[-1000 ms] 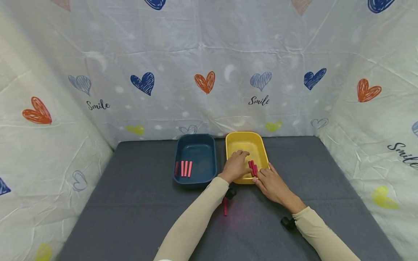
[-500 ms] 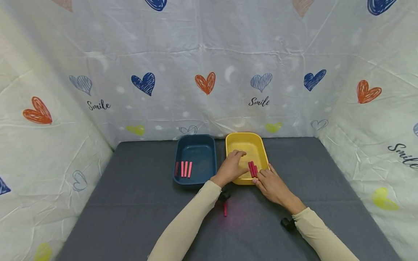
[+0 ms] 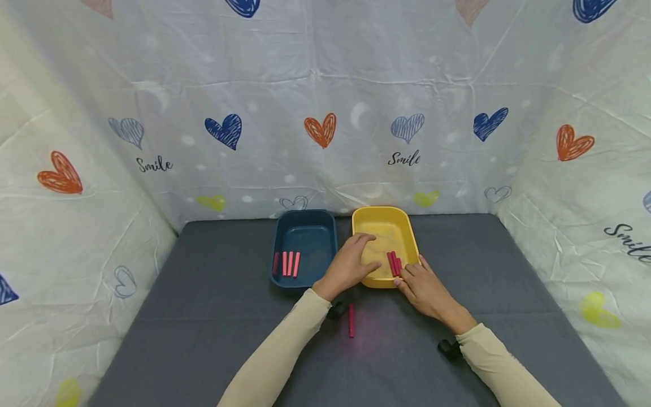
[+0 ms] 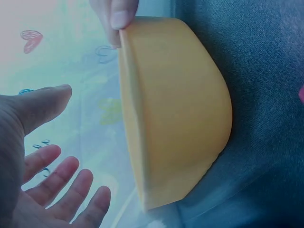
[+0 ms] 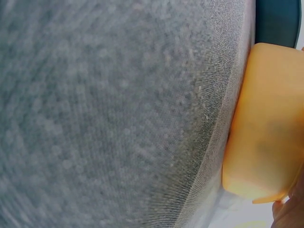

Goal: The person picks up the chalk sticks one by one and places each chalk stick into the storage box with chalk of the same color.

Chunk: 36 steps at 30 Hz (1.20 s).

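My left hand (image 3: 348, 265) hovers over the left side of the yellow tray (image 3: 383, 217), its fingers apart and holding nothing. The left wrist view also shows this left hand (image 4: 52, 180) spread beside the tray wall (image 4: 180, 104). My right hand (image 3: 429, 291) grips the tray's near right corner, thumb at the front rim and fingers over the edge. Short deep-pink sticks (image 3: 394, 264) lie side by side inside, close to the right fingertips. Only a little of the right hand (image 5: 290, 209) shows in the right wrist view, next to the tray wall (image 5: 266, 123).
A dark blue tray (image 3: 305, 221) stands left of the yellow one. Several pink sticks (image 3: 290, 264) lie in it, the leftmost dark against its wall. Another deep-pink stick (image 3: 351, 321) lies on the grey cloth-covered table (image 3: 213, 316). Printed curtains (image 3: 264, 90) enclose the back and sides.
My left hand has drawn back leftward, away from the sticks in the yellow tray. The stick on the table shows more fully now. The right hand stays where it was.
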Each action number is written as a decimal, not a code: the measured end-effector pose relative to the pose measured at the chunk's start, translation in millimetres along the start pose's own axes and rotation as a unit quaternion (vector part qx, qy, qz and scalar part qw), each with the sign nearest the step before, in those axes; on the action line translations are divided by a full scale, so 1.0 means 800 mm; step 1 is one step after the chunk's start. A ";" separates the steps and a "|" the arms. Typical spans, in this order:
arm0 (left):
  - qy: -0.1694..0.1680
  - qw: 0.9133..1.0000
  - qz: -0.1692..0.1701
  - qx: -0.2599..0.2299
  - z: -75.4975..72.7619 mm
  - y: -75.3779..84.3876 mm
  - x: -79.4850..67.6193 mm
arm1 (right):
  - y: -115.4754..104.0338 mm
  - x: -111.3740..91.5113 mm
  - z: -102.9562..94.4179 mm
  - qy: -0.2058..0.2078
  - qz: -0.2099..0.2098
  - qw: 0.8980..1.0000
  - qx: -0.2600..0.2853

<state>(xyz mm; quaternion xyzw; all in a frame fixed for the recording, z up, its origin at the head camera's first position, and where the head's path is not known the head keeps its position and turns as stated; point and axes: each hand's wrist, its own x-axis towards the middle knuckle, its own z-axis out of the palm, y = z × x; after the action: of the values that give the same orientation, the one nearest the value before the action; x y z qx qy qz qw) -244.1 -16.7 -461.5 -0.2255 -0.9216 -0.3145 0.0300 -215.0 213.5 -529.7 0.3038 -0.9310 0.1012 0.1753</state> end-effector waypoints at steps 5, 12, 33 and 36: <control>0.011 1.000 0.013 -0.001 -0.006 0.002 -0.012 | 0.000 -0.001 -0.001 -0.007 0.004 1.000 0.005; 0.029 0.999 0.040 0.003 -0.007 0.001 -0.032 | 0.001 0.000 0.001 -0.005 0.005 1.000 0.009; 0.003 0.999 0.031 0.030 -0.010 -0.012 -0.091 | 0.002 0.001 -0.004 -0.025 0.016 0.999 0.021; -0.011 0.999 0.029 0.037 -0.007 -0.017 -0.104 | 0.002 0.001 -0.004 -0.025 0.012 0.999 0.021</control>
<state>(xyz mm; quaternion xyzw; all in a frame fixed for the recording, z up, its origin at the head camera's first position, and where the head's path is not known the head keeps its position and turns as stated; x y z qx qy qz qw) -175.8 -62.3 -481.1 -0.2540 -0.9261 -0.2766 0.0370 -215.8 215.6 -526.4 0.2981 -0.9364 0.1150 0.1448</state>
